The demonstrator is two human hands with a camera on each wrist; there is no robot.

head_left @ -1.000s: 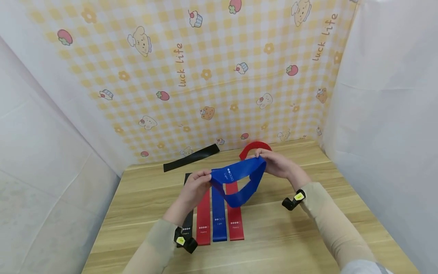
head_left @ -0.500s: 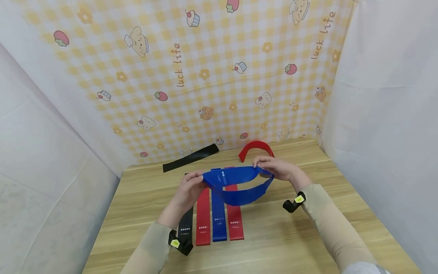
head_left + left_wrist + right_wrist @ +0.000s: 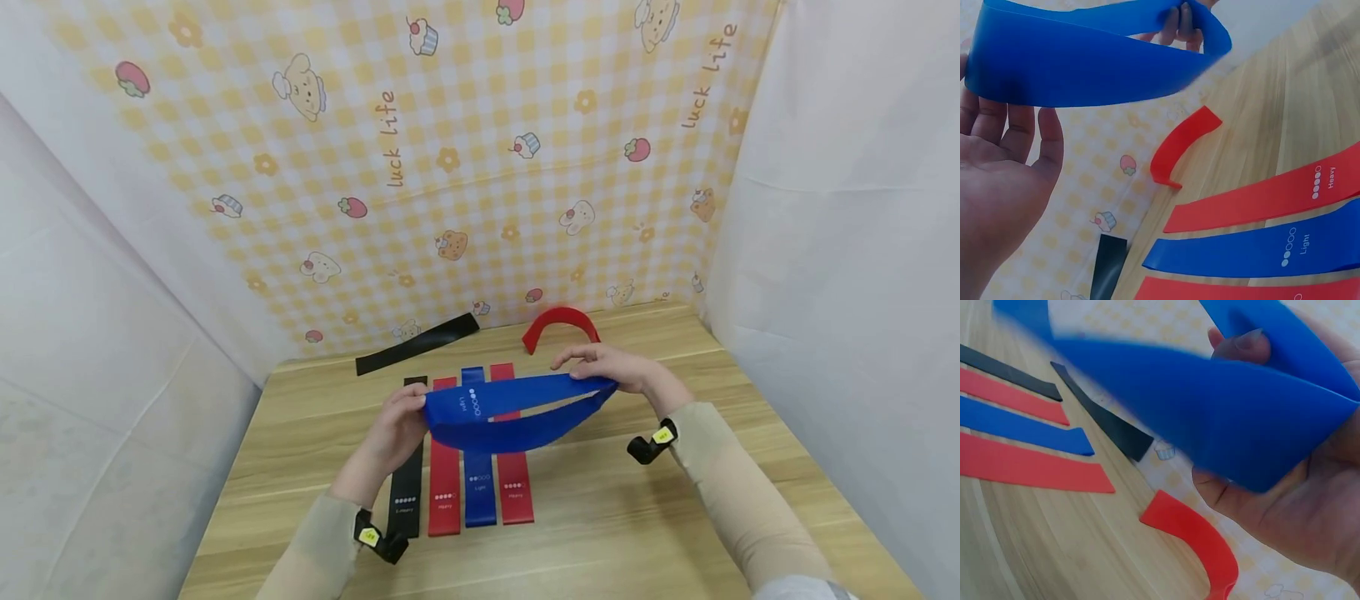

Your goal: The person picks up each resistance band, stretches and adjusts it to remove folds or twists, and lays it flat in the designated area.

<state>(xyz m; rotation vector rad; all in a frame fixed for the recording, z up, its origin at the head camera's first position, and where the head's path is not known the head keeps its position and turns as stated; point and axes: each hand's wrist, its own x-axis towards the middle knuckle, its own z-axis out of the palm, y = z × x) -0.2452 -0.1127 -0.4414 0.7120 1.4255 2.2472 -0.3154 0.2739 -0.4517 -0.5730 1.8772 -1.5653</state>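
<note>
A blue resistance band (image 3: 510, 437) marked Light hangs as a stretched loop above the table. At its left end my left hand (image 3: 396, 432) pinches it between thumb and fingers. My right hand (image 3: 621, 368) holds the right end, its index finger lifted off the band; in the right wrist view a fingertip shows inside the loop (image 3: 1197, 406). Below lie a black band (image 3: 406, 492), a red band (image 3: 444, 492), another blue band (image 3: 480, 492) and a second red band (image 3: 516, 492), side by side. The held loop hides their middles.
Behind, a black band (image 3: 417, 344) lies slanted near the patterned cloth (image 3: 450, 192). A curved red band (image 3: 561, 316) stands on edge at the back, beyond my right hand. White curtains (image 3: 832, 250) flank the wooden table (image 3: 600, 517).
My hands have moved apart, the left one leftward and the right one rightward. Between them the blue loop has turned and grown longer and flatter.
</note>
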